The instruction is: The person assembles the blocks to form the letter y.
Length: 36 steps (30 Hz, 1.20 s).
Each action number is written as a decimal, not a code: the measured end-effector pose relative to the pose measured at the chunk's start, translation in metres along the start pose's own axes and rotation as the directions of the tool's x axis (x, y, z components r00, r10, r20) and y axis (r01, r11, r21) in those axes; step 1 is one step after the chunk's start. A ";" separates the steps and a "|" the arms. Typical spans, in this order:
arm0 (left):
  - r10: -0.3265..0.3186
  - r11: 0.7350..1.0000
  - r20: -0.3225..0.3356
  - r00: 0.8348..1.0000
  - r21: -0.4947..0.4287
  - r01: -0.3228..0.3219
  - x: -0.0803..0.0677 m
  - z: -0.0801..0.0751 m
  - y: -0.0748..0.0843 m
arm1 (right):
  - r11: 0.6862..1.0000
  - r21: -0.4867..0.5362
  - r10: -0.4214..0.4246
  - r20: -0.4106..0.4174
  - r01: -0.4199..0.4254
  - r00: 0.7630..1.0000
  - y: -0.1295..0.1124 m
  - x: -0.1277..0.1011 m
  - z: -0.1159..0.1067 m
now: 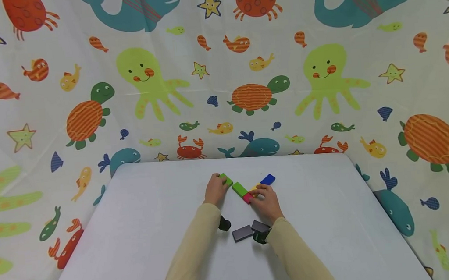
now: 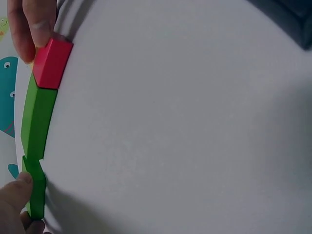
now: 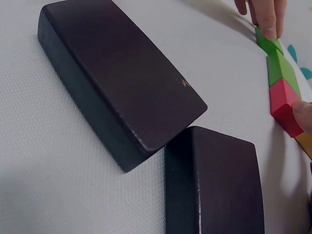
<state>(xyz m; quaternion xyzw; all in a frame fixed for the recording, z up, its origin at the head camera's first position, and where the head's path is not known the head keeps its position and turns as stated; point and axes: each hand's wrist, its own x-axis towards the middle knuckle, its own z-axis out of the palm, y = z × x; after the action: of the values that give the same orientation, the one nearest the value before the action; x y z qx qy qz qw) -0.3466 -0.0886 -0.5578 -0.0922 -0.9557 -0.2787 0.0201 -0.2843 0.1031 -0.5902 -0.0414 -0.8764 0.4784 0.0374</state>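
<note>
On the white table (image 1: 167, 215), I see my left hand (image 1: 214, 189) with its fingertips pinching a small green block (image 1: 226, 179), the far end of a diagonal row. Next in the row lies a longer green block (image 1: 239, 188), then a red block (image 1: 247, 197), the three meeting end to end; the left wrist view shows the small green block slightly offset from the longer one. My right hand (image 1: 267, 202) rests curled over the near end of the row, a fingertip touching the red block and a yellow block (image 1: 254, 187) partly hidden beneath its fingers. A blue block (image 1: 267, 179) lies just beyond the right hand, near the yellow one. Two dark grey blocks (image 1: 243, 233) (image 1: 260, 226) lie flat near the wrists, corners touching, well short of the coloured row. Behind the table hangs a sea-creature curtain (image 1: 322, 70).
</note>
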 end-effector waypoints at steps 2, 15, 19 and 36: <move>0.008 1.000 0.000 1.000 0.004 -0.008 0.000 0.000 0.001 | 1.000 0.008 0.014 0.004 -0.014 1.000 -0.001 0.000 0.000; 0.050 0.995 0.019 0.999 0.081 -0.051 0.006 0.010 0.002 | 1.000 0.010 0.009 0.005 -0.009 1.000 0.001 0.000 0.000; 0.076 0.994 -0.002 0.997 0.080 -0.075 0.007 0.015 0.001 | 1.000 0.007 0.007 0.001 -0.007 1.000 0.001 0.001 0.001; 0.044 0.995 0.024 0.999 0.087 -0.046 0.004 0.009 0.009 | 1.000 0.002 0.000 -0.004 0.000 1.000 0.000 0.001 0.001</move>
<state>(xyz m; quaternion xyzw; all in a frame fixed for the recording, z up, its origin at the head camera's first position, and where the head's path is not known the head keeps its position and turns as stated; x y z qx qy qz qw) -0.3485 -0.0758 -0.5606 -0.1159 -0.9648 -0.2352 0.0198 -0.2856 0.1027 -0.5908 -0.0422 -0.8758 0.4792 0.0391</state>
